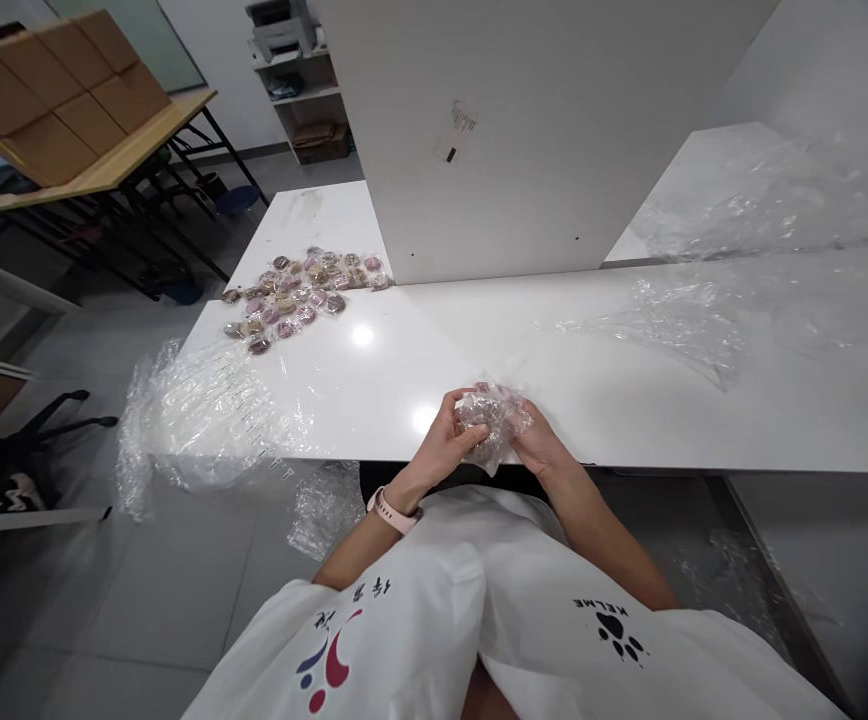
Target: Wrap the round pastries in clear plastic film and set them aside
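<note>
Close to my body, over the front edge of the white table, I hold a clear plastic bag with small round pink and brown pieces inside. My left hand grips its left side, thumb across the front. On the other side my right hand is closed on the bag, its fingers partly hidden by crinkled plastic. Towards the back left lies a spread of individually wrapped round pieces in pink, tan and dark brown.
A stack of clear plastic bags hangs over the table's left front edge. Crumpled clear film lies to the right. An upright white panel rises at the back. Cardboard boxes stand on a wooden table far left.
</note>
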{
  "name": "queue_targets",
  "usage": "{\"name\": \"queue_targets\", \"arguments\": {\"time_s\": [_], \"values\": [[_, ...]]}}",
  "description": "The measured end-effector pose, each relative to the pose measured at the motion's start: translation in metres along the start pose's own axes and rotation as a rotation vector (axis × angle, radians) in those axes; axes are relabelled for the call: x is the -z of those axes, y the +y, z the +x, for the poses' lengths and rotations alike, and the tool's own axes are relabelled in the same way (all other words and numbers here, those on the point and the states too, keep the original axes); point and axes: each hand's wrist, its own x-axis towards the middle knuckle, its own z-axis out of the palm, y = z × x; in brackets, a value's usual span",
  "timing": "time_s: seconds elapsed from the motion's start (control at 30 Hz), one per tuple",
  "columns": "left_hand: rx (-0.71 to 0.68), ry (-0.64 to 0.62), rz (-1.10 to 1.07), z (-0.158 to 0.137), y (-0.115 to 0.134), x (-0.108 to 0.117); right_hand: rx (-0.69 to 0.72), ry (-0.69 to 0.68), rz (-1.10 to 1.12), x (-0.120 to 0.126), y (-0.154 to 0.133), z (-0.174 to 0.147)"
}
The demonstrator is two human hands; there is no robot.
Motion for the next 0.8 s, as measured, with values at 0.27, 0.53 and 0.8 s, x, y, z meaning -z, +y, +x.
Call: {"name": "queue_targets", "arguments": {"time_s": [0.27,0.53,0.8], "values": [[0.09,-0.05,0.566,0.0,0.009,0.011,-0.047,-0.192,-0.199,0.033,-0.009,-0.032],[-0.375,0.114,1.047,-0.012,-0.017,0.002,0.25,-0.025,-1.115,0.041,-0.037,-0.037],[-0.414,0.66,1.335,-0.015,-0.05,0.068,0.617,1.002,-0.952,0.187,-0.163,0.087]]}}
